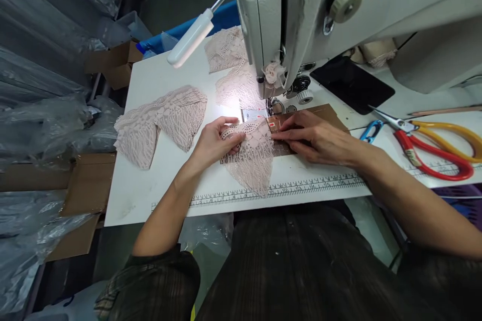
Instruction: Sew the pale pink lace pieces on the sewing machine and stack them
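A pale pink lace piece (254,158) lies at the front of the sewing machine (263,35), its top edge close to the presser foot (268,106). My left hand (218,140) pinches the lace's left side, thumb on top and fingers partly beneath it. At the lace's right edge is my right hand (316,138), its fingers stretched out flat with the tips touching the edge. Under that hand lies a brown plate (327,115) beside the needle area.
Stacked lace pieces (169,115) lie at left, and more lace (226,52) sits behind the machine head. Right of my hands are scissors (433,143), a blue-handled small tool (371,131) and a black phone (352,83). A white lamp (192,37) overhangs the table; a printed ruler (301,185) runs along its front.
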{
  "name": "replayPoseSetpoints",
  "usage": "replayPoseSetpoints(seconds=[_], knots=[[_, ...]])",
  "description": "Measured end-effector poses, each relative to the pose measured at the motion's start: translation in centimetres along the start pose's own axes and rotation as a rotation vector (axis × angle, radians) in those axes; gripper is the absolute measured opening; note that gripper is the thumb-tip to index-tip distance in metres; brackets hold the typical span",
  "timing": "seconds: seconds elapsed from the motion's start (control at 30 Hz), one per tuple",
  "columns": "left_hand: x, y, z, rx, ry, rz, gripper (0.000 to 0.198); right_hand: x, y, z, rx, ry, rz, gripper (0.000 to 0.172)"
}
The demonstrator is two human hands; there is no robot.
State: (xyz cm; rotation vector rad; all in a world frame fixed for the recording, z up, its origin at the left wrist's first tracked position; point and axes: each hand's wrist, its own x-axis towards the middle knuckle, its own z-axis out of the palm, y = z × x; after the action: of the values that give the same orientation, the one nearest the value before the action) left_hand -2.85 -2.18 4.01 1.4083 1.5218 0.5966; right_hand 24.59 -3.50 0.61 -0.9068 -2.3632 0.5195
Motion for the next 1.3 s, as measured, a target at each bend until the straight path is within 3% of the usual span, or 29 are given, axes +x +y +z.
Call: replayPoseSetpoints(seconds=[0.33, 0.67, 0.77, 0.83, 0.9, 0.97, 1.03, 1.17, 1.3], knots=[[0.5, -0.6, -0.2, 0.003, -0.015, 0.022, 0.042, -0.2, 0.3, -0.1, -0.018, -0.001, -0.014, 0.04], [0.0, -0.4, -0.2, 0.086, -0.019, 0.054, 0.045, -0.5, -0.5, 0.8, -0.235, -0.088, -0.054, 0.037], [-0.1, -0.7, -0.2, 0.391, 0.16, 0.255, 0.036, -0.5, -0.5, 0.7, -0.236, -0.09, -0.056, 0.039], [0.1, -0.9, 0.0, 0.693, 0.358, 0.482, 0.027, -0.4, -0.5, 0.6, -0.241, -0.09, -0.065, 0.039], [0.6, -1.0, 0.5, 0.934, 0.427, 0.769, 0.019, -0.4, -0.6, 0.6, -0.249, -0.09, -0.07, 0.039], [1.3, -0.8, 1.2, 1.076, 0.307, 1.059, 0.017, -0.3, -0.6, 0.5, -0.257, -0.093, -0.065, 0.039], [1.9, -0.5, 1.8, 1.155, 0.132, 1.226, 0.021, -0.3, -0.7, 0.5, -0.263, -0.101, -0.055, 0.039], [2.8, -0.1, 2.5, 1.267, -0.092, 1.193, 0.032, -0.3, -0.6, 0.7, -0.259, -0.099, -0.042, 0.038], [2.8, -0.3, 2.5, 1.236, -0.18, 1.123, 0.04, -0.5, -0.6, 0.8, -0.247, -0.094, -0.041, 0.038]])
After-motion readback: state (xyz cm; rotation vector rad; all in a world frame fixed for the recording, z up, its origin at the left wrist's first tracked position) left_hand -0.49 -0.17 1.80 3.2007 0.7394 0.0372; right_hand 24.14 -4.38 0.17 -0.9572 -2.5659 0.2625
